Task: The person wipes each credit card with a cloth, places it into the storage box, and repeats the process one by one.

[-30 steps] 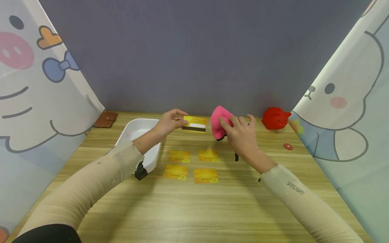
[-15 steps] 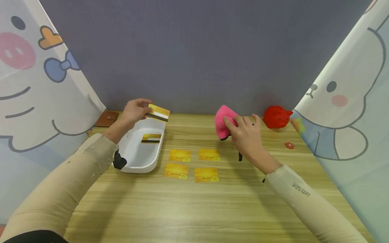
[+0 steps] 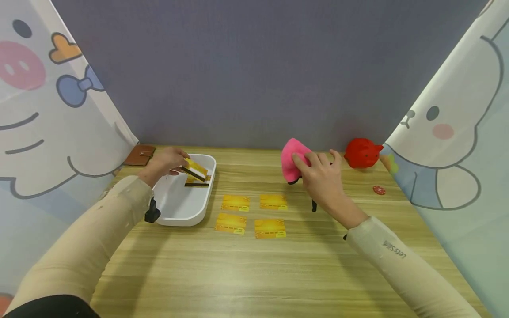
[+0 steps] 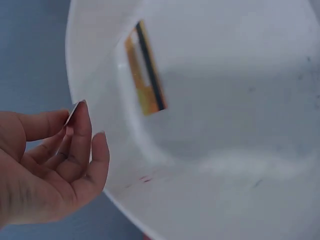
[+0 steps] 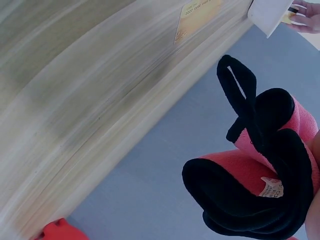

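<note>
Behind the wood-grain table, a plain grey wall runs straight across. Pale panels flank it, slanting in at either side: the left panel shows a cartoon with a pink snout and a blue bow, the right panel a white animal with a pink cheek. The tabletop has light, streaky grain, a soft gleam at the front and the arms' shadows over it.

At the left stands a white tray, with a brown wallet beyond it near the wall. The left hand, its thumb and fingers nearly together, pinches a yellow card by one end above the tray, where a second card lies.

Four more cards lie face up mid-table in two rows of two. The right hand, partly curled, grips a pink cloth with black edging, lifted off the wood. A red piggy bank sits at the back right, and a red chip lies nearer the front.
</note>
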{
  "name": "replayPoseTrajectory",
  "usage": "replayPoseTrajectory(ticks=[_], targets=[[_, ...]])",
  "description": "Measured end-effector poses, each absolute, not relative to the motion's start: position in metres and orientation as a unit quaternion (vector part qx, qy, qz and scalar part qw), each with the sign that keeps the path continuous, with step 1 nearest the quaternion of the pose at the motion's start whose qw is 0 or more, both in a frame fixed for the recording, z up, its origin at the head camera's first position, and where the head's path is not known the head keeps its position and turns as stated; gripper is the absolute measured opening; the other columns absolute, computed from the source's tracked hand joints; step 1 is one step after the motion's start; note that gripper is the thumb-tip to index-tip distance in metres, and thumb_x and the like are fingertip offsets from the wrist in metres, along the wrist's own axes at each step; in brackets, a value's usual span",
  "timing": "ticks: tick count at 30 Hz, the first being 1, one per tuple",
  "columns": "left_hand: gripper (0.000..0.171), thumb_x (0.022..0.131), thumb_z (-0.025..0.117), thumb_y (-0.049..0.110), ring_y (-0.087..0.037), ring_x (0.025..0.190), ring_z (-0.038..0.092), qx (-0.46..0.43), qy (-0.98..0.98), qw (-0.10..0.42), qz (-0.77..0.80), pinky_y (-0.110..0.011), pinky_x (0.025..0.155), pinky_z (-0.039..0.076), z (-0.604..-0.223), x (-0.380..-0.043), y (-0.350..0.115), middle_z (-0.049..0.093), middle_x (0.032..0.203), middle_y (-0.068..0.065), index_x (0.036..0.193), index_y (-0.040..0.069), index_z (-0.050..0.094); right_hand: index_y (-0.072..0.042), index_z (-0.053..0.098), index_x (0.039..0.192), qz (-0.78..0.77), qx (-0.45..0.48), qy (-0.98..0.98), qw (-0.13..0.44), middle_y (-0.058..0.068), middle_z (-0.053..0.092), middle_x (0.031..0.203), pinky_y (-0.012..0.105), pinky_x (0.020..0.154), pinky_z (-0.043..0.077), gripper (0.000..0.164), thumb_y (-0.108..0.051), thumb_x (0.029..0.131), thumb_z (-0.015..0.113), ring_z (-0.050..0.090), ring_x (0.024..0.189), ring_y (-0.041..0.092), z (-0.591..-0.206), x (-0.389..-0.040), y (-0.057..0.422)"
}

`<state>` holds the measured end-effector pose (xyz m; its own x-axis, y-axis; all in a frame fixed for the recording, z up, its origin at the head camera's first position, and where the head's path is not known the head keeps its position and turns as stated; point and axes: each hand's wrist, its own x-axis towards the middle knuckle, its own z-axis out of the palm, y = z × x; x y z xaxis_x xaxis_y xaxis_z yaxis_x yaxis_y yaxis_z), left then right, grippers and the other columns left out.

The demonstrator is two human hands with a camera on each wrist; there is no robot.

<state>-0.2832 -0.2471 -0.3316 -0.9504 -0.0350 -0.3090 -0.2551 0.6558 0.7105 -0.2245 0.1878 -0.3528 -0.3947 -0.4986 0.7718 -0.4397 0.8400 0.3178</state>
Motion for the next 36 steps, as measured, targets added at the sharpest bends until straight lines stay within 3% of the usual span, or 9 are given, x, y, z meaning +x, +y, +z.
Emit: replayPoseTrajectory(ticks=[7, 14, 18, 20, 24, 26, 30, 33, 36], targets=[[0.045, 0.098, 0.055, 0.006, -0.01, 0.072, 0.063, -0.102, 0.891, 0.187, 0.401, -0.033, 0.075, 0.054, -0.346, -0.29, -0.244, 0.067, 0.089, -0.001, 0.141, -0.004, 0.048, -0.016, 0.069, 0.118, -0.027, 0.28, -0.835, 0.472, 0.016, 0.07, 0.101, 0.068, 0.094, 0.042, 0.038, -0.001, 0.083, 0.067, 0.065, 0.089, 0.037, -0.354, -0.225, 0.189], [0.045, 0.098, 0.057, 0.01, -0.011, 0.081, 0.062, -0.112, 0.893, 0.203, 0.386, -0.035, 0.075, 0.048, -0.351, -0.295, -0.241, 0.067, 0.095, 0.001, 0.141, -0.001, 0.051, -0.016, 0.07, 0.118, -0.023, 0.277, -0.834, 0.477, 0.016, 0.07, 0.101, 0.068, 0.094, 0.042, 0.038, -0.001, 0.084, 0.066, 0.065, 0.088, 0.037, -0.355, -0.226, 0.189], [0.043, 0.097, 0.057, 0.012, -0.017, 0.093, 0.061, -0.131, 0.883, 0.211, 0.398, -0.047, 0.09, 0.051, -0.351, -0.294, -0.24, 0.065, 0.101, -0.001, 0.138, -0.002, 0.051, -0.017, 0.07, 0.118, -0.027, 0.276, -0.834, 0.477, 0.015, 0.07, 0.101, 0.067, 0.094, 0.042, 0.037, -0.001, 0.085, 0.066, 0.065, 0.088, 0.037, -0.355, -0.226, 0.189], [0.043, 0.098, 0.056, 0.013, -0.023, 0.103, 0.06, -0.138, 0.878, 0.216, 0.404, -0.052, 0.096, 0.05, -0.349, -0.292, -0.24, 0.062, 0.113, -0.006, 0.137, -0.002, 0.049, -0.017, 0.07, 0.118, -0.029, 0.275, -0.833, 0.479, 0.015, 0.07, 0.1, 0.067, 0.094, 0.042, 0.037, -0.001, 0.084, 0.067, 0.065, 0.088, 0.037, -0.355, -0.226, 0.189], [0.053, 0.101, 0.053, 0.018, -0.036, 0.126, 0.051, -0.139, 0.868, 0.243, 0.41, -0.056, 0.102, 0.046, -0.344, -0.289, -0.24, 0.047, 0.143, -0.021, 0.148, -0.002, 0.037, -0.017, 0.07, 0.119, -0.031, 0.269, -0.833, 0.482, 0.014, 0.07, 0.1, 0.066, 0.094, 0.042, 0.04, -0.001, 0.082, 0.068, 0.065, 0.088, 0.036, -0.355, -0.226, 0.191], [0.062, 0.103, 0.05, 0.02, -0.041, 0.136, 0.044, -0.131, 0.864, 0.265, 0.408, -0.058, 0.105, 0.044, -0.343, -0.289, -0.24, 0.034, 0.154, -0.027, 0.156, 0.0, 0.023, -0.018, 0.07, 0.119, -0.03, 0.267, -0.834, 0.482, 0.014, 0.07, 0.1, 0.066, 0.094, 0.042, 0.041, -0.001, 0.082, 0.069, 0.065, 0.088, 0.036, -0.355, -0.226, 0.192], [0.072, 0.105, 0.045, 0.021, -0.046, 0.144, 0.033, -0.106, 0.86, 0.299, 0.399, -0.058, 0.112, 0.038, -0.342, -0.29, -0.241, 0.022, 0.159, -0.031, 0.16, 0.0, 0.003, -0.018, 0.07, 0.119, -0.029, 0.267, -0.836, 0.479, 0.014, 0.07, 0.1, 0.066, 0.095, 0.042, 0.041, -0.001, 0.082, 0.068, 0.065, 0.089, 0.036, -0.355, -0.226, 0.193], [0.075, 0.105, 0.046, 0.024, -0.045, 0.143, 0.035, -0.088, 0.865, 0.305, 0.388, -0.053, 0.113, 0.039, -0.342, -0.292, -0.242, 0.022, 0.159, -0.032, 0.16, 0.0, 0.001, -0.017, 0.07, 0.12, -0.027, 0.267, -0.836, 0.479, 0.015, 0.07, 0.1, 0.066, 0.095, 0.042, 0.04, -0.001, 0.083, 0.067, 0.065, 0.089, 0.036, -0.355, -0.225, 0.193], [0.077, 0.103, 0.049, 0.028, -0.045, 0.139, 0.041, -0.07, 0.873, 0.303, 0.375, -0.048, 0.105, 0.047, -0.343, -0.293, -0.244, 0.025, 0.157, -0.032, 0.16, -0.001, 0.005, -0.017, 0.07, 0.119, -0.024, 0.268, -0.835, 0.479, 0.014, 0.07, 0.1, 0.067, 0.095, 0.041, 0.04, -0.001, 0.083, 0.067, 0.065, 0.09, 0.036, -0.355, -0.226, 0.193]])
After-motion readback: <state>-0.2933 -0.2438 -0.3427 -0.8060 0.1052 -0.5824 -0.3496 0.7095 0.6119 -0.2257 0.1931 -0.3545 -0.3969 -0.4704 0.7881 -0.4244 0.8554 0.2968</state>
